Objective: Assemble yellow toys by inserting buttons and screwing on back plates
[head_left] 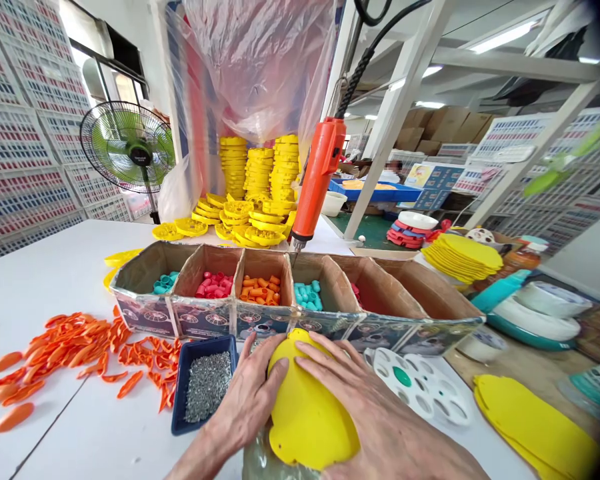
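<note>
A yellow plastic plate (pixel 307 423), smooth-faced with a rounded, lobed outline, lies low in front of me. My left hand (pixel 253 387) grips its left edge, thumb resting on top. Across its upper right side lies my right hand (pixel 353 383), fingers extended over the surface and holding it. Under the plate's near end shows a greyish-green, plastic-wrapped support (pixel 260 460). Just left of my left hand is a dark blue tray (pixel 180 400) full of small silver screws (pixel 207 387). An orange electric screwdriver (pixel 320 180) hangs bit-down beyond the hands.
A cardboard compartment box (pixel 270 320) spans the table, holding turquoise, pink and orange pieces. Orange curved parts (pixel 80 347) are heaped at left. Stacked yellow discs (pixel 257 173) stand behind. Right are a white holed plate (pixel 420 387) and more yellow plates (pixel 530 420).
</note>
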